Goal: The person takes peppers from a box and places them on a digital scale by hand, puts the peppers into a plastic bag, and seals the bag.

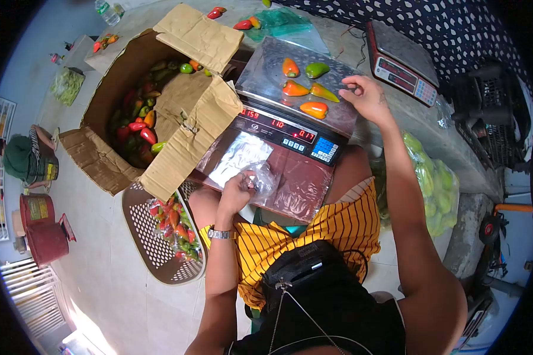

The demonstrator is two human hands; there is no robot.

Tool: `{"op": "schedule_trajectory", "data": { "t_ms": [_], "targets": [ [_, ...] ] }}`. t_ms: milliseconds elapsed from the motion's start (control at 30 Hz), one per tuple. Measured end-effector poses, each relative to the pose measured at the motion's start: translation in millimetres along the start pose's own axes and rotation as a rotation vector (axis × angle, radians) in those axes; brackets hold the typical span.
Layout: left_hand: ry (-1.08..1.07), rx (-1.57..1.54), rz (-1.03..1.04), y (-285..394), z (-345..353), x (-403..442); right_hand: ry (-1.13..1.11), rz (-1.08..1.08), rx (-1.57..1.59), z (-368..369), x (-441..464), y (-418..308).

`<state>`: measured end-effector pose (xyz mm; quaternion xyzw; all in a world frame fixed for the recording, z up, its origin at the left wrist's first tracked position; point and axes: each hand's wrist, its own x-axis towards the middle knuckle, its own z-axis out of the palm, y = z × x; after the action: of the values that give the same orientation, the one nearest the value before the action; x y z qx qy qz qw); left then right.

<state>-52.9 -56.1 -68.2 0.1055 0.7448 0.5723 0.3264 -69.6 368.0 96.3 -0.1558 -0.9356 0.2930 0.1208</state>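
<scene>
Several orange and green peppers [314, 110] lie on the metal plate [254, 74] of a digital scale whose red display [278, 126] is lit. My right hand [366, 97] is over the plate's right edge, beside a yellow-green pepper [324, 92], with its fingers apart and nothing in them. Below the display, my left hand [238, 192] is closed on a clear plastic bag [263, 179], above the brown plastic-covered surface [299, 183]. An open cardboard box [114, 89] with red, green and orange peppers [141, 125] stands left of the scale.
A beige basket [137, 228] of bagged peppers stands on the floor at left. A second scale [405, 71] sits at upper right, above a large bag of green produce [435, 186]. Teal plastic [287, 26] lies behind the first scale. Another person [32, 157] is at far left.
</scene>
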Motion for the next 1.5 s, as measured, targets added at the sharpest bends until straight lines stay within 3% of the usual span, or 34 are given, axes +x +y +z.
{"op": "schedule_trajectory", "data": {
  "t_ms": [133,200,333,467,633,667,733,833,933,1067,1167,1500],
  "targets": [
    [0.061,-0.004,0.112,-16.0,1.3,4.0,0.07,-0.076,-0.064,22.0,19.4,-9.3],
    [0.078,0.03,0.066,-13.1,1.7,-0.2,0.143,-0.084,-0.022,30.7,28.4,-19.2],
    [0.043,0.123,0.004,16.0,-1.0,-4.0,0.172,-0.143,0.305,58.7,32.1,-86.4],
    [0.034,0.126,-0.001,16.0,-2.0,-5.0,-0.14,-0.472,0.609,119.4,32.9,-180.6],
    [0.01,0.165,-0.023,17.7,-4.4,-7.1,-0.363,-0.609,0.229,227.4,86.3,-269.8],
    [0.033,0.159,0.049,15.5,-3.7,-7.6,-0.411,-0.599,0.124,253.8,102.7,-279.3],
    [0.029,0.146,0.066,8.5,-3.7,-4.2,-0.55,-0.528,-0.181,298.6,132.0,-298.6],
    [0.019,0.144,0.007,3.8,-4.5,-2.7,-0.63,-0.295,-0.332,338.4,166.0,-299.6],
    [0.023,0.158,0.032,3.6,-4.2,-3.8,-0.611,-0.311,-0.464,339.9,191.4,-296.7],
    [0.019,0.182,0.006,14.3,-7.1,-2.9,-0.524,-0.243,-0.357,369.3,213.0,-285.6],
    [0.034,0.162,0.044,7.5,-4.9,-1.5,-0.521,-0.358,-0.542,382.6,219.7,-283.9],
    [0.057,0.179,0.068,6.2,-4.2,-3.4,-0.532,-0.283,-0.415,370.3,213.5,-288.0]
  ]
}}
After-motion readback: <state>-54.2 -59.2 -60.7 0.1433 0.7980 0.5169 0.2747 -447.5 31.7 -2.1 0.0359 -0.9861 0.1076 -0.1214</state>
